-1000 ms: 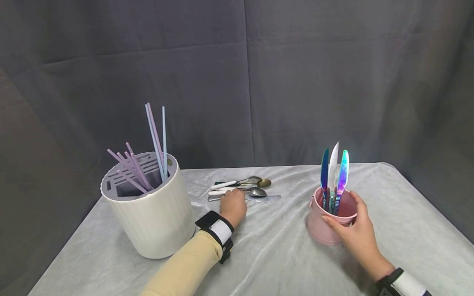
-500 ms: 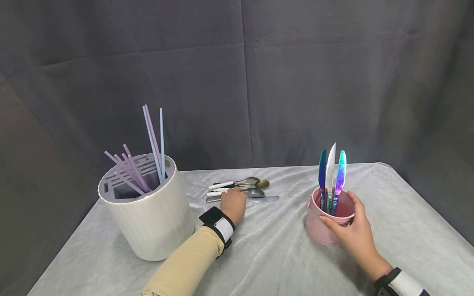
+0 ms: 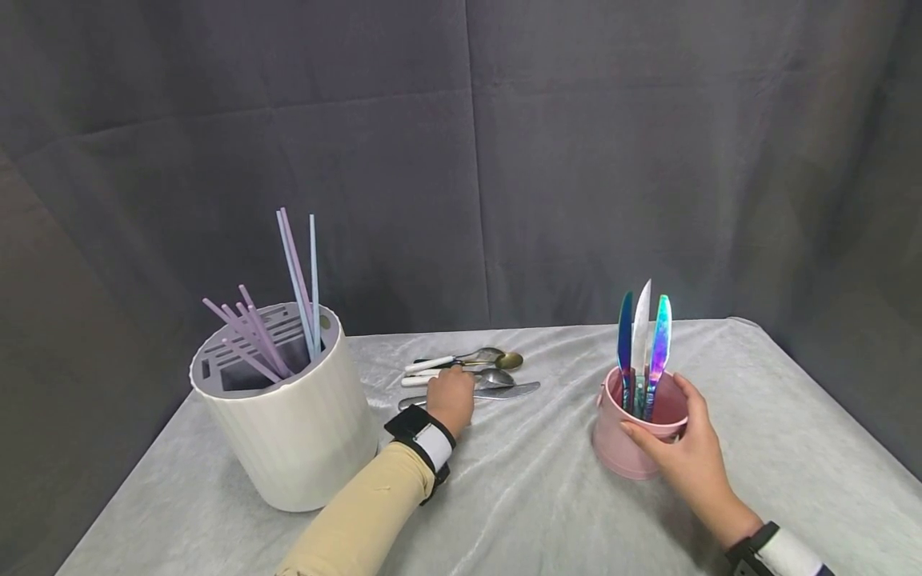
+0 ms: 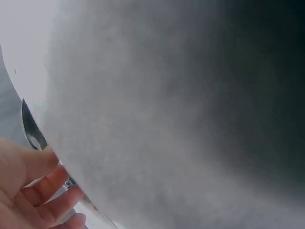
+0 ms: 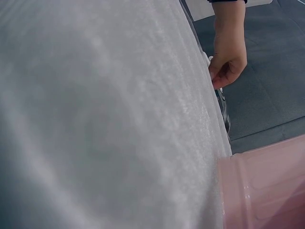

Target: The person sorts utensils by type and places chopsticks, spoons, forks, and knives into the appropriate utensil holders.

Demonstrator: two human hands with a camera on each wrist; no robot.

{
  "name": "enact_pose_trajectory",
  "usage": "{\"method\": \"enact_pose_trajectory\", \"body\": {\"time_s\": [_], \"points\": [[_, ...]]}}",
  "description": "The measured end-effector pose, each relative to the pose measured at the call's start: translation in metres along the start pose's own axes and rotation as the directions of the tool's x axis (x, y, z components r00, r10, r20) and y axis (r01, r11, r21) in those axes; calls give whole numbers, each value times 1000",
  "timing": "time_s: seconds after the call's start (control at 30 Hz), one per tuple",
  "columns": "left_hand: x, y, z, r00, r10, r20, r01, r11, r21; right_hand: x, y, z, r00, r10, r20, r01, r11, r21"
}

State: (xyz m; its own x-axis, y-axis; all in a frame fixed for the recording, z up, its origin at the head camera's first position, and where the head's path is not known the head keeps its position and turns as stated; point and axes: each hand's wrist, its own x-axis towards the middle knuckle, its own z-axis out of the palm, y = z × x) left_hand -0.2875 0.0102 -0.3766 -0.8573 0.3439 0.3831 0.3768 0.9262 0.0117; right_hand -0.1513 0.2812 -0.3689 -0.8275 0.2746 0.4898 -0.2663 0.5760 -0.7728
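Observation:
My left hand (image 3: 450, 398) is over the cutlery at mid-table, fingers curled down, pinching a silver table knife (image 3: 513, 391). The knife's middle is hidden under the hand; its handle end shows to the left. Just behind it lie spoons with white handles (image 3: 425, 380) and a gold-coloured spoon (image 3: 511, 361). On the right, my right hand (image 3: 693, 456) grips a small pink bucket (image 3: 625, 448), thumb on the near side of the rim and fingers round the right. Blade up in the bucket stand a silver knife (image 3: 642, 320) and two iridescent knives (image 3: 659, 344).
A large white holder (image 3: 302, 448) with a grey slotted top stands on the left. Purple chopsticks (image 3: 248, 336) and pale blue chopsticks (image 3: 314, 280) lean in it. Grey cloth (image 3: 533, 496) covers the table; a dark curtain (image 3: 612, 144) hangs behind.
The silver knife's handle end has swung slightly toward me, away from the white-handled spoon, with the left hand on it. My right hand stays on the bucket. The head view has shifted slightly.

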Motion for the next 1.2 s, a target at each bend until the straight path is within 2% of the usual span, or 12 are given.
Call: {"method": "enact_pose_trajectory", "body": {"time_s": [0.17, 0.43, 0.57, 0.73, 0.87, 1.1, 1.2], "points": [[-1, 0, -1, 1000, 23, -1, -23, 1000, 13, 0, 0, 1, 1000, -5, -4, 5, 1000, 7], [-1, 0, -3, 996, 53, 75, -58, 997, 60, 0, -2, 0, 1000, 0, 3, 0, 1000, -5], [-2, 1, -5, 993, 46, 108, -52, 997, 59, 0, -3, 0, 1000, 6, 7, -5, 1000, -15], [-4, -2, -6, 994, 58, 91, -64, 996, 66, 0, -4, -1, 1000, -2, 9, 2, 1000, -13], [-6, -5, -6, 993, 92, 69, -98, 991, 88, 0, -3, 0, 1000, -8, 6, 8, 1000, -13], [-5, -7, -5, 979, 139, 152, -159, 979, 128, 0, -3, 0, 1000, -20, 5, 20, 1000, -13], [-6, -7, -6, 973, 170, 157, -193, 971, 144, 0, -2, 1, 1000, -20, 2, 20, 1000, -10]]}}
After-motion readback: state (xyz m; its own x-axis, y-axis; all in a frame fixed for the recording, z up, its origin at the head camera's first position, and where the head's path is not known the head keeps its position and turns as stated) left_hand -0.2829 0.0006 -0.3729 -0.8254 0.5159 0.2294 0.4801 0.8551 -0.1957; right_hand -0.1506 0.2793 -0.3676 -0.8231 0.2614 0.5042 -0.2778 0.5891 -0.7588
